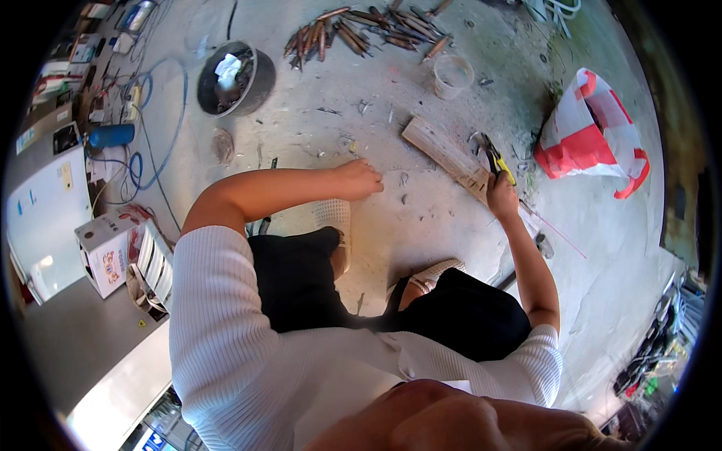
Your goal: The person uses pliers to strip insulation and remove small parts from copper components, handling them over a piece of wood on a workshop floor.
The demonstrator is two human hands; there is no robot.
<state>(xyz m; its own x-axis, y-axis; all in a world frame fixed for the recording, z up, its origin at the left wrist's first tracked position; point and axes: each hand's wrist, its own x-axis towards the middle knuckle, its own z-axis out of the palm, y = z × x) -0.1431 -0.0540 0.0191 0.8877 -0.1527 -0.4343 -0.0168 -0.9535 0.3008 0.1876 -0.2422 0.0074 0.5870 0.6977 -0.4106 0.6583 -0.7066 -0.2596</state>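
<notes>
My right hand [502, 197] is closed round the yellow and black handles of a pair of pliers [498, 160]. The metal jaws point up and left, over the right edge of a worn wooden board [444, 154] lying on the floor. My left hand [359, 179] hangs in front of my left shoe [333, 218], its fingers curled together. Whether anything small sits between those fingers cannot be made out. Small dark scraps [404, 180] are scattered on the concrete between the left hand and the board.
A heap of brownish metal rods [391, 26] lies at the far side, near a clear plastic cup [453, 75]. A black bucket [252, 94] stands at the far left, a red and white bag [575, 146] at the right. Blue hose [183, 98] and a box [105, 255] are at the left.
</notes>
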